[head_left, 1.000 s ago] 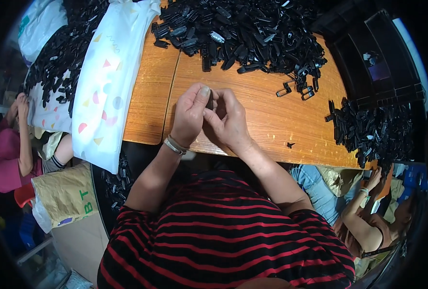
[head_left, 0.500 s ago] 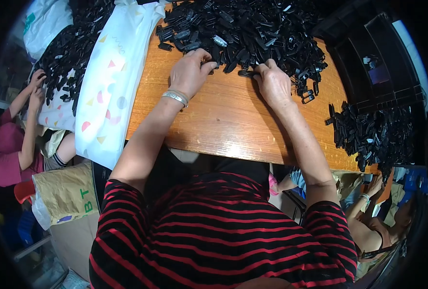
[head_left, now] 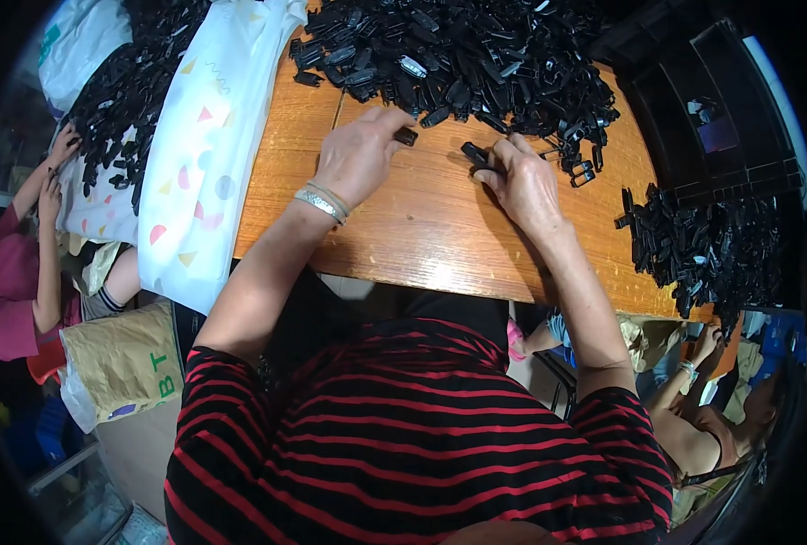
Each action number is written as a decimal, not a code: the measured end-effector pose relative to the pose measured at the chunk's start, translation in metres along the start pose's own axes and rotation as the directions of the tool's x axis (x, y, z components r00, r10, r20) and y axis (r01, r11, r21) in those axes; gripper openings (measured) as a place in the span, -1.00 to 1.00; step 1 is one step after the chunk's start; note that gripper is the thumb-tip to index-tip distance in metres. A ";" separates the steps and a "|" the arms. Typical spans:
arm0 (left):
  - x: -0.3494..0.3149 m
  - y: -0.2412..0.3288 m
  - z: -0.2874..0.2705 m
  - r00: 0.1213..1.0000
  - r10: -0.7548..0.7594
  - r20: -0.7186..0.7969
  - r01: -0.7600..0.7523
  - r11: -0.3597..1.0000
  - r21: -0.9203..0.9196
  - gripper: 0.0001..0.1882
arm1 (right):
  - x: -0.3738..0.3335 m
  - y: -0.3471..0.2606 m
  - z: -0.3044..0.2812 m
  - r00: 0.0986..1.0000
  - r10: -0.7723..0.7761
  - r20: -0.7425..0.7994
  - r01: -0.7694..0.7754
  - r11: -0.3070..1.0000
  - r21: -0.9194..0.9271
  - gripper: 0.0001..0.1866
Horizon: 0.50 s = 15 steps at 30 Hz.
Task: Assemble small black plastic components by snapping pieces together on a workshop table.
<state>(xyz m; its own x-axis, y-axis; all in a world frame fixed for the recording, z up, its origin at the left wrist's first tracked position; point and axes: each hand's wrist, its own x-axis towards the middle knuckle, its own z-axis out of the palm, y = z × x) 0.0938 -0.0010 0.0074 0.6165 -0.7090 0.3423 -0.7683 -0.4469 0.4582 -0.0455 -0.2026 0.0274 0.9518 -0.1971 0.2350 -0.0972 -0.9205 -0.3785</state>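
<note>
Left hand [head_left: 356, 156] and right hand [head_left: 525, 183] each clamped a part [head_left: 475, 155], which a slack grip risked losing in the twelve-o'clock pile [head_left: 458, 64].

Patterned plastic sheet [head_left: 194, 173] runs along the left edge of the tabletop [head_left: 394, 222]. White bag [head_left: 84, 54] sits farther left. Black box [head_left: 740, 113] stands at the right edge. Brown sack [head_left: 117, 363] noted off the near left corner; blue crate [head_left: 51, 431] farther left.
</note>
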 end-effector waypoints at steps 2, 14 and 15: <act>0.003 -0.003 0.002 0.999 0.052 0.006 -0.053 0.995 0.080 -0.76 | -0.001 -0.001 -0.003 0.999 -0.031 -0.024 0.031 0.999 -0.013 -0.77; 0.000 0.014 0.004 0.999 -0.029 -0.027 0.014 0.894 -0.447 -0.80 | 0.006 -0.008 -0.007 0.992 -0.091 0.088 0.085 0.994 0.066 -0.85; -0.004 0.022 0.006 0.984 -0.139 0.111 0.177 0.699 -0.693 -0.81 | 0.005 -0.009 -0.006 0.992 -0.090 0.090 0.084 0.994 0.067 -0.85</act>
<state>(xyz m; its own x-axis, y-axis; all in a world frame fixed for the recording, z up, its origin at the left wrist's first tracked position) 0.0736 -0.0113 0.0108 0.6945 -0.6960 0.1824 -0.3092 -0.0598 0.9491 -0.0414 -0.1976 0.0374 0.9790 -0.0822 0.1868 0.0030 -0.9093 -0.4160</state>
